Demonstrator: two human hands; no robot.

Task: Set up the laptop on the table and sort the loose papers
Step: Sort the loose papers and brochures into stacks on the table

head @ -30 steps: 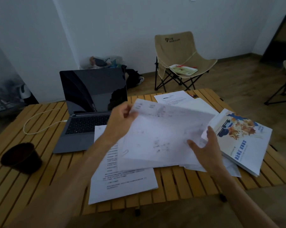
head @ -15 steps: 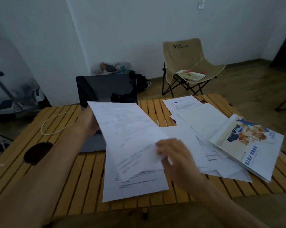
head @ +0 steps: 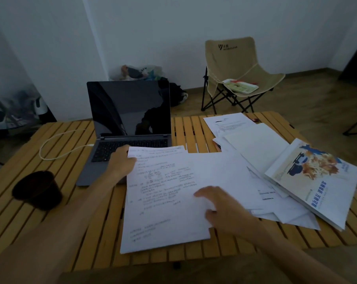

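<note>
On your left a dark cup (head: 38,189) stands upright on the slatted wooden counter (head: 194,130). At the right edge a colourful booklet (head: 315,179) lies flat. Beyond the counter you see a beige folding chair (head: 235,66) with a food tray (head: 240,86) on its seat, and a plastic bag (head: 139,72) and a dark bag (head: 176,94) against the white wall.

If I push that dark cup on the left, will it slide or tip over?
The dark cup looks narrower at its base than at its rim, so a high push would probably tip it. It stands on the slatted table, whose gaps may catch its base. Its contents cannot be seen.
</note>
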